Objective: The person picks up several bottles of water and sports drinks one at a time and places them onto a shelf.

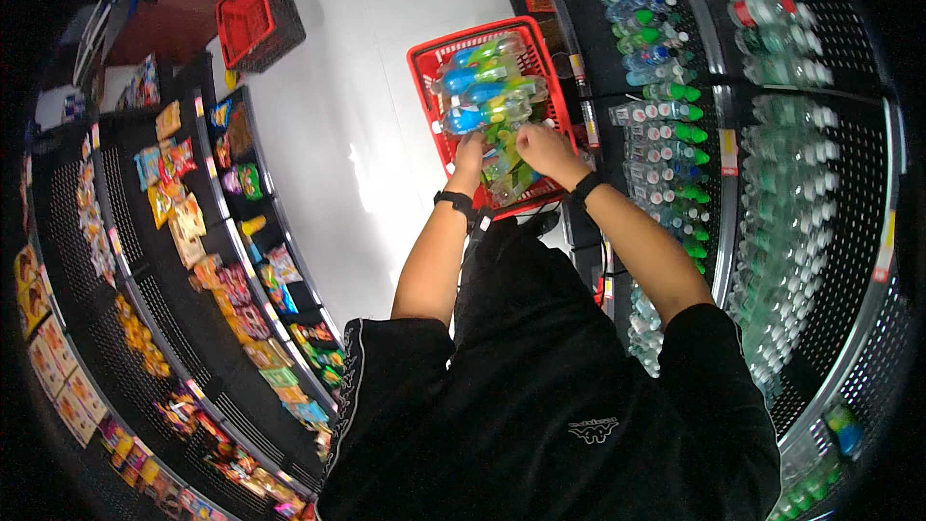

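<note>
Both hands are down in a red basket (424, 63) on the floor. The left hand (470, 151) curls around a bottle pack (487, 87), fingers sunk among blue- and green-labelled bottles. The right hand (540, 147) is bent over the pack's near end, gripping it. Black wristbands sit on both wrists. Bottle shelves (772, 183) with green and white caps stand at right; snack packets (174, 203) in yellow, red and orange fill the left racks. A second red basket (253, 19) stands farther off.

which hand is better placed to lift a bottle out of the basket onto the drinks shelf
Probably right. The right hand rests on the bottles in the red basket on the side nearest the drinks shelf; the left hand is farther away.
</note>
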{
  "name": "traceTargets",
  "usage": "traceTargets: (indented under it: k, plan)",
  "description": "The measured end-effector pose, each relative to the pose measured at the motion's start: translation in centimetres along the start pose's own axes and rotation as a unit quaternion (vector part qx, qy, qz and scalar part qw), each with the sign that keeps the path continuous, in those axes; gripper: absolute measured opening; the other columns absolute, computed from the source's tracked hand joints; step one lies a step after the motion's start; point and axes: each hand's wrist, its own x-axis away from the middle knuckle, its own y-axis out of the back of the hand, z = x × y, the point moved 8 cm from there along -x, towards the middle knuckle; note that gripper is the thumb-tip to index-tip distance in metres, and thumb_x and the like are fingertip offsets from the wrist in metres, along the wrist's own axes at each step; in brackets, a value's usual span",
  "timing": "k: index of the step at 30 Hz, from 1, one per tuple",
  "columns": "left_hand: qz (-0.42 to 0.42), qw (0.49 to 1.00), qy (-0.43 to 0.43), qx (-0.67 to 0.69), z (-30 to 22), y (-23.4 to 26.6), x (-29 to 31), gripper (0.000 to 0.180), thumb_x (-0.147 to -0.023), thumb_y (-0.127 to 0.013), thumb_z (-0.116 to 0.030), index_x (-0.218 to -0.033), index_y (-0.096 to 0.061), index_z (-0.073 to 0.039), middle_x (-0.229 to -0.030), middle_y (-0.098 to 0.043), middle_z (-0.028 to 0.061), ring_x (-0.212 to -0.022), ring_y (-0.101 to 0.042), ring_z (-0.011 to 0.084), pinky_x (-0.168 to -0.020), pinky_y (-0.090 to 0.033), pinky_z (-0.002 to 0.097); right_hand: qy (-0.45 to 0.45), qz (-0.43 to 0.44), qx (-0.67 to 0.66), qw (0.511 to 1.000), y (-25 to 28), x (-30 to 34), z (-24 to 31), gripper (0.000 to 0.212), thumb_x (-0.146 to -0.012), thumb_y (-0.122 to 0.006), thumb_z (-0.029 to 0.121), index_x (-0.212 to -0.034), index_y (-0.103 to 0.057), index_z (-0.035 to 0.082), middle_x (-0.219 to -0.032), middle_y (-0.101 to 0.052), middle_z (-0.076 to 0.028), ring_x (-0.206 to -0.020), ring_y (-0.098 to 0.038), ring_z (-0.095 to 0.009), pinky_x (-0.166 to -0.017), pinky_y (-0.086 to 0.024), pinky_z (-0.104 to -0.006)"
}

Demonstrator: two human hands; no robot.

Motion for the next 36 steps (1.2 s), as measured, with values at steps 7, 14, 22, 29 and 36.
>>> traceTargets:
  k: [7, 14, 22, 29, 36]
  plan:
    - [0.042, 0.991, 0.013, 0.128, 0.8, -1.7, -0.3, 0.040, -0.099, -0.047, -0.024, -0.133, -0.054, -0.005, -0.130, -0.059, 0.0098, -0.120, -0.055, 0.0291, -0.097, -0.050, 0.0493, 0.108, -0.064, 0.159, 0.979, -1.0, -5.9, 0.6, 0.049, -0.085, -0.066, 0.014, -0.132, -0.057, 0.005, -0.134, -0.055, -0.014, -0.129, -0.049, -0.034, -0.105, -0.041, -0.0495]
    - [0.024, 0.984, 0.052, 0.170, 2.3, -1.8, -2.1, 0.037, -0.101, -0.046, -0.021, -0.132, -0.051, -0.002, -0.134, -0.056, 0.0146, -0.119, -0.057, 0.0321, -0.100, -0.049, 0.0485, 0.137, -0.097, 0.331, 0.929, -3.3, -7.3, 1.1, 0.043, -0.084, -0.065, 0.011, -0.127, -0.062, 0.007, -0.122, -0.055, -0.014, -0.115, -0.051, -0.032, -0.101, -0.040, -0.0462]
    - [0.007, 0.990, 0.046, 0.136, 2.0, -2.0, -1.3, 0.038, -0.097, -0.063, -0.033, -0.121, -0.061, -0.003, -0.114, -0.064, 0.0084, -0.102, -0.061, 0.0218, -0.086, -0.052, 0.0420, 0.067, -0.057, 0.200, 0.976, -2.8, -4.0, 0.8, 0.046, -0.076, -0.073, 0.012, -0.116, -0.053, 0.002, -0.117, -0.060, -0.018, -0.113, -0.055, -0.036, -0.096, -0.044, -0.0465]
    - [0.098, 0.994, -0.032, -0.037, 2.0, -8.6, 4.2, 0.053, -0.091, -0.076, -0.034, -0.130, -0.054, -0.005, -0.114, -0.064, 0.0083, -0.096, -0.064, 0.0214, -0.077, -0.055, 0.0355, 0.040, -0.165, -0.009, 0.985, 3.0, 6.5, -2.7, 0.059, -0.071, -0.080, 0.015, -0.119, -0.049, 0.001, -0.115, -0.061, -0.023, -0.110, -0.056, -0.042, -0.093, -0.045, -0.0506]
    - [0.318, 0.873, -0.251, -0.270, -0.8, -22.9, 15.0, 0.058, -0.090, -0.078, -0.029, -0.131, -0.052, 0.002, -0.107, -0.068, 0.0102, -0.094, -0.064, 0.0176, -0.082, -0.053, 0.0325, -0.046, -0.265, -0.201, 0.942, 11.1, 21.7, -7.7, 0.049, -0.091, -0.072, 0.022, -0.129, -0.049, 0.000, -0.114, -0.061, -0.020, -0.103, -0.062, -0.031, -0.090, -0.049, -0.0413]
